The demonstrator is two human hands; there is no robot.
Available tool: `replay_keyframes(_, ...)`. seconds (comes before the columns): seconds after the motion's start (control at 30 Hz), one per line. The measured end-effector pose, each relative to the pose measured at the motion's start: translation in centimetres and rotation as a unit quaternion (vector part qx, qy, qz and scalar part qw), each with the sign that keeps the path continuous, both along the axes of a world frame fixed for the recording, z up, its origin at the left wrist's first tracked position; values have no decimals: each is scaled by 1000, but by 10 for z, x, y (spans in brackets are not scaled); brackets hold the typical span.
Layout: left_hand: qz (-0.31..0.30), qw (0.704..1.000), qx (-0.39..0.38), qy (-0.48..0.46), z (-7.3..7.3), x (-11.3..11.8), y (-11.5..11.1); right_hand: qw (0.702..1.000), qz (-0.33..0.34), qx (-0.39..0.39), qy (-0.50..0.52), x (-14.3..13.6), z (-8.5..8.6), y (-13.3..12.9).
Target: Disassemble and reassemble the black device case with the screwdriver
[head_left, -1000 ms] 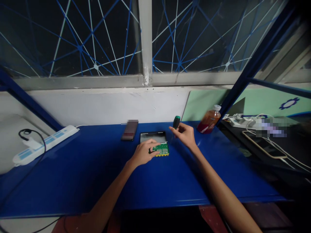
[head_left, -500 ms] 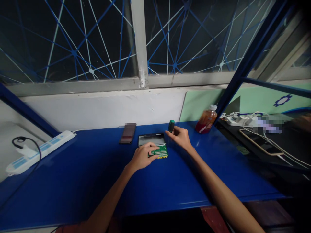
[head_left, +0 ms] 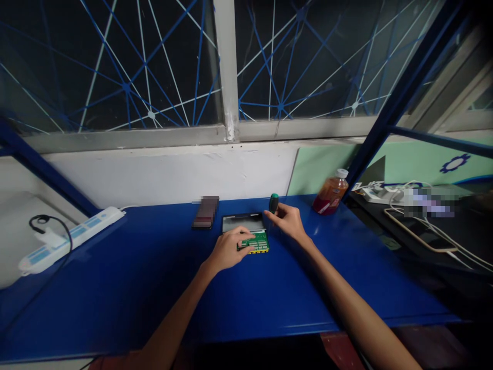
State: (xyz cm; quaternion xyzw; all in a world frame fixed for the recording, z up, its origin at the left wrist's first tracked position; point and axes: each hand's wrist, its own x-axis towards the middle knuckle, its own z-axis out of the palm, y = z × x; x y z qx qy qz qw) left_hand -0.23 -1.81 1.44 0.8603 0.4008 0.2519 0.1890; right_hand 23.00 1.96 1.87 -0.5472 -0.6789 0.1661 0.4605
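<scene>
My left hand [head_left: 227, 249] lies over the left part of a green circuit board [head_left: 262, 240] with a yellow-marked front edge. Its thumb and fingers are bent around the board, holding it on the blue table. Behind the board, and touching it, is a dark shallow frame with a grey screen-like panel [head_left: 242, 222]. In my right hand [head_left: 288, 220] is a screwdriver with a green and black handle [head_left: 273, 203], held upright in the fingertips just right of the panel. Its shaft and tip are too faint to make out.
A dark phone-like slab [head_left: 206, 211] lies behind on the left. A white power strip [head_left: 77, 239] with a black cable runs along the left side. At the back right stands a drink bottle [head_left: 331, 192]. Beyond the blue table [head_left: 246, 303], a phone [head_left: 419, 229] and white cables lie on a dark surface.
The whole view has shifted slightly, so everything appears a little further right. Both hands keep their places on the board and the screwdriver.
</scene>
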Motion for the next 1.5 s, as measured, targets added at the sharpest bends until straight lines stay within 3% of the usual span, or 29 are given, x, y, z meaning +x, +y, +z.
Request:
replay_keyframes(0.3,-5,1000,10,-17,-2,-1,1,1000,-2,6,10,2,5,-2)
replay_keyframes(0.5,1,1000,1,-25,-3,1,0,995,15,-19,92,3,15,-5)
replay_keyframes(0.67,8,998,-20,-56,-4,5,-1,960,100,-69,251,-12,27,-13)
replay_keyframes(0.8,4,996,-30,-80,-4,6,-1,937,137,-95,307,-25,32,-20)
replay_keyframes(1.17,-9,992,-22,-127,-2,5,0,921,153,-107,341,-32,24,-19)
replay_keyframes(1.5,11,996,31,-78,0,4,-2,926,143,-87,339,-30,30,-24)
